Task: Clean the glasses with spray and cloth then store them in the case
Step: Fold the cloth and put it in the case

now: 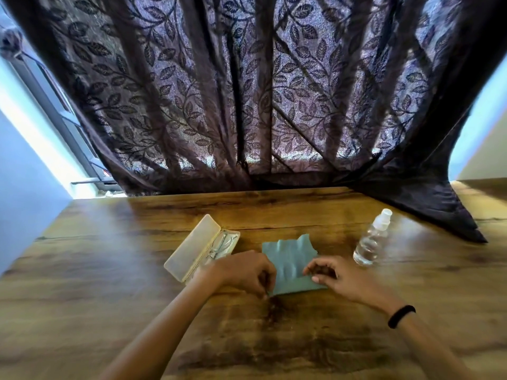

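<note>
From the head camera I see the blue cloth (290,266) lying wrinkled on the wooden table (109,270), between my two hands. My left hand (247,271) pinches its near left corner with curled fingers. My right hand (333,275) pinches the right edge in the same way. The glasses (222,246) lie folded inside the open case (197,249), just left of my left hand. The spray bottle (371,238) stands upright, right of the cloth, beyond my right hand.
</note>
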`<action>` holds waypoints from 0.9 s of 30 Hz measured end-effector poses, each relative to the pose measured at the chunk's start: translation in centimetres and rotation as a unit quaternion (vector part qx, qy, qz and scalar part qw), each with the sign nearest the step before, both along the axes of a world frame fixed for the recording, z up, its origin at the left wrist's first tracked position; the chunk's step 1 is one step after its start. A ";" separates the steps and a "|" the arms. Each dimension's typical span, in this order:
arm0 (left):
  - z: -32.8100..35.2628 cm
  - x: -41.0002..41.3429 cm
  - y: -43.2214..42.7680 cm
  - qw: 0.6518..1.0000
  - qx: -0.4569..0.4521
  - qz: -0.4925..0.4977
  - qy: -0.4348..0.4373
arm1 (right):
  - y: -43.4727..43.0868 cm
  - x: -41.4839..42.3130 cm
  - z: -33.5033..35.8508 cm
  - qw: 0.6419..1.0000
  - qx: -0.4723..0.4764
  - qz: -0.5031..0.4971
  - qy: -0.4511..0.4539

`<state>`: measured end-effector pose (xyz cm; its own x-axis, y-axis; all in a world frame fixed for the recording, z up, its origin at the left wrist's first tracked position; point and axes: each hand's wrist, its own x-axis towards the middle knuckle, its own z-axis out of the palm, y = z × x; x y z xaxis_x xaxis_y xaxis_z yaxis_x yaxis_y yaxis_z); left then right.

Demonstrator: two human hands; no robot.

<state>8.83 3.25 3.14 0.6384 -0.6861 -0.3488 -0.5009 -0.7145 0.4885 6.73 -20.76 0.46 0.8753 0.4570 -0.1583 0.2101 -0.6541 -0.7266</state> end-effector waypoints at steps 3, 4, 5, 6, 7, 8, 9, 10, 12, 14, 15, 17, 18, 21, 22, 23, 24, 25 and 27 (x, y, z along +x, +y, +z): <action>-0.3 -0.5 -0.2 0.998 -0.011 -0.008 0.056 | -0.3 -0.6 0.0 0.999 -0.024 0.023 0.009; -0.3 -0.5 -0.2 0.997 -0.017 -0.006 0.071 | -0.4 -0.7 0.1 0.999 -0.026 0.027 0.008; -0.2 -0.4 -0.3 0.997 -0.023 0.001 0.078 | -0.4 -0.7 0.3 0.999 -0.025 0.027 0.006; -0.1 -0.3 -0.3 0.997 -0.028 0.013 0.073 | -0.4 -0.7 0.4 1.000 -0.021 0.021 0.001; -0.1 -0.1 -0.2 0.997 -0.032 0.030 0.057 | -0.4 -0.5 0.4 1.000 -0.014 0.010 -0.007; -0.1 0.2 -0.2 0.998 -0.033 0.050 0.033 | -0.4 -0.2 0.4 1.000 -0.005 -0.006 -0.014; -0.2 0.5 -0.1 0.997 -0.030 0.073 0.007 | -0.4 0.1 0.4 0.999 0.003 -0.023 -0.022; -0.2 0.8 -0.1 0.995 -0.023 0.094 -0.016 | -0.3 0.5 0.5 0.999 0.009 -0.036 -0.031; -0.4 1.3 -0.2 0.990 -0.007 0.131 -0.051 | -0.1 1.4 0.6 0.997 0.019 -0.056 -0.043; -0.5 1.8 -0.4 0.982 -0.007 0.174 -0.076 | 0.3 2.5 0.9 0.996 0.033 -0.069 -0.052; -0.5 2.0 -0.6 0.977 -0.010 0.195 -0.089 | 0.5 3.1 1.0 0.995 0.035 -0.072 -0.057; -0.7 2.3 -1.0 0.965 -0.013 0.235 -0.113 | 1.0 4.0 1.2 0.994 0.028 -0.076 -0.069; -0.8 2.5 -1.2 0.960 -0.013 0.253 -0.123 | 1.2 4.5 1.3 0.994 0.022 -0.078 -0.075; -1.0 2.8 -1.4 0.946 -0.002 0.291 -0.145 | 1.6 5.7 1.5 0.992 0.015 -0.089 -0.086; -1.0 2.9 -1.5 0.942 0.004 0.301 -0.147 | 1.7 6.0 1.6 0.992 0.013 -0.093 -0.088; -1.0 3.0 -1.5 0.940 0.010 0.309 -0.148 | 1.7 6.3 1.6 0.991 0.010 -0.096 -0.089; -1.0 3.0 -1.6 0.937 0.014 0.316 -0.150 | 1.8 6.5 1.5 0.991 0.006 -0.096 -0.088; -1.0 2.9 -1.6 0.934 0.018 0.322 -0.154 | 1.9 6.7 1.5 0.992 0.000 -0.096 -0.087; -1.0 2.6 -1.9 0.931 0.028 0.322 -0.168 | 2.1 6.8 1.2 0.992 -0.017 -0.097 -0.083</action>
